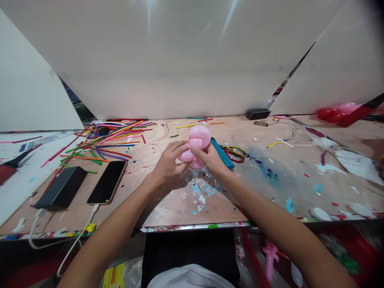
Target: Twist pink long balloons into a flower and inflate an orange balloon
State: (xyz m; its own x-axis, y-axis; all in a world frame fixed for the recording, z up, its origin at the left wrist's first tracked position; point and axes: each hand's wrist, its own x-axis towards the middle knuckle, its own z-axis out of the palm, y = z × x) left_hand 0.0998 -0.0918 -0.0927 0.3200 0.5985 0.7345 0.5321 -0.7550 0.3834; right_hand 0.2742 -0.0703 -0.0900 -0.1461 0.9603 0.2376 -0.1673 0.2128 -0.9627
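A pink balloon shape [199, 136] made of several rounded bubbles is held above the middle of the wooden table [168, 214]. On its left side, my left hand [171, 160] has its fingers curled round the lower bubbles. My right hand [211, 160] grips it from the right, the thumb pressed on the front near the centre. Just behind my right hand lie a blue tool-like object [223, 155] and scissors [237, 153] with red and yellow handles.
Uninflated coloured balloons [120, 130] are spread at the back left. Nearer are a phone [107, 183] on a cable and a black box [62, 188]. At the back right are a small black box [258, 114], red balloons [331, 114] and a red tool [355, 116]. Scraps litter the tabletop.
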